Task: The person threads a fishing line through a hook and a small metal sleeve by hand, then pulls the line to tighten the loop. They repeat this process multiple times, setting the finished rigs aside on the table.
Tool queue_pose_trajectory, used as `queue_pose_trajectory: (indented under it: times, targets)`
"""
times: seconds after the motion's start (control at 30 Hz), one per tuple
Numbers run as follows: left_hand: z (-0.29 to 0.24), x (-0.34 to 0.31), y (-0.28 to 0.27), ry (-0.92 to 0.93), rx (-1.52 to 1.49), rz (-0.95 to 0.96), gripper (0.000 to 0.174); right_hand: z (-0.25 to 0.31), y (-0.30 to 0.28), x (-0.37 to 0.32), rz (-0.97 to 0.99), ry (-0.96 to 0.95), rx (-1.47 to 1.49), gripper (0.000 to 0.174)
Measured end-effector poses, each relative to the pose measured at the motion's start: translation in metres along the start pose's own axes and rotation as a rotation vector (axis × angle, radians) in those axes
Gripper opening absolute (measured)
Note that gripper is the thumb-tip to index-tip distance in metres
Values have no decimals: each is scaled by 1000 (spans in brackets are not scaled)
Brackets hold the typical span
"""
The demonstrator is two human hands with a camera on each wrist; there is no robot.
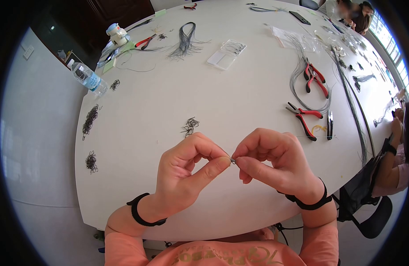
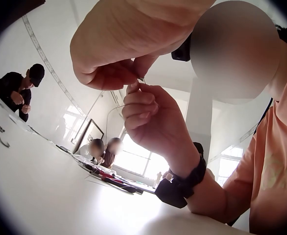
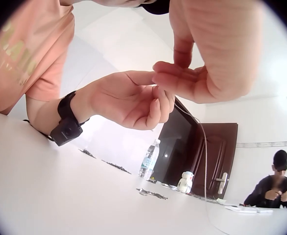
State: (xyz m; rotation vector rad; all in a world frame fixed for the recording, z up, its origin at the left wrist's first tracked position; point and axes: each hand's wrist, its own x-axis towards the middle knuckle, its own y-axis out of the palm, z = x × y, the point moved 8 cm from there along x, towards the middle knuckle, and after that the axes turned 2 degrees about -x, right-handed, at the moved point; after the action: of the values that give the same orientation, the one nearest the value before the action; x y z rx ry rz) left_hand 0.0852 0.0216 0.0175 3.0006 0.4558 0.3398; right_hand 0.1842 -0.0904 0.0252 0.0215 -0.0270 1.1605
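Observation:
My left hand [image 1: 180, 170] and right hand [image 1: 282, 164] meet tip to tip over the white table [image 1: 138, 133]. Between them, thumbs and forefingers pinch a small dark bent wire piece [image 1: 233, 161], mostly covered by the fingertips. A thin wire [image 3: 205, 156] curves down from the hands in the right wrist view. In the left wrist view the right hand [image 2: 155, 115] shows its other fingers curled in below the left. Just beyond the left hand lies a small pile of dark bent wire pieces [image 1: 190, 126].
More wire heaps [image 1: 90, 122] line the left edge near a water bottle [image 1: 90, 80]. Red-handled pliers [image 1: 307, 119], a second pair [image 1: 315, 80] and wire coils [image 1: 295, 84] lie right. A clear plastic box [image 1: 226, 54] sits farther back. Other people [image 1: 346, 11] sit around the table.

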Motion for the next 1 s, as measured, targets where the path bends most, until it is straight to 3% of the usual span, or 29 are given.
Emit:
queue_pose_trajectory:
  times: [0.5, 0.7, 1.0]
  targets:
    - [2, 0, 2, -9, 8, 23, 5, -9, 2, -2, 103, 147, 141, 12]
    - [0, 0, 2, 42, 33, 14, 7, -20, 6, 1, 156, 279, 368, 11]
    - [-1, 0, 3, 134, 181, 29, 11, -32, 9, 3, 232, 361, 408, 14]
